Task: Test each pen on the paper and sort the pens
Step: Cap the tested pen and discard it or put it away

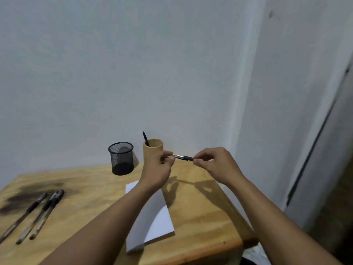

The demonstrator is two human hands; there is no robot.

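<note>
Both hands hold one pen (pixel 183 157) level in the air above the table. My left hand (pixel 159 169) pinches its clear end and my right hand (pixel 214 164) pinches its black end. Below my arms lies a white paper pad (pixel 154 213). Behind my left hand stands a wooden cylinder holder (pixel 151 150) with one black pen (pixel 145 138) sticking out. A black mesh cup (pixel 121 158) stands left of it; I see no pen in it. Three pens (pixel 36 213) lie side by side at the table's left.
The wooden table (pixel 200 217) carries a dark scorch stain (pixel 32 194) at its left, under the loose pens. A white wall runs close behind the holders. The table's right edge drops off near a pale door or panel (pixel 315 150).
</note>
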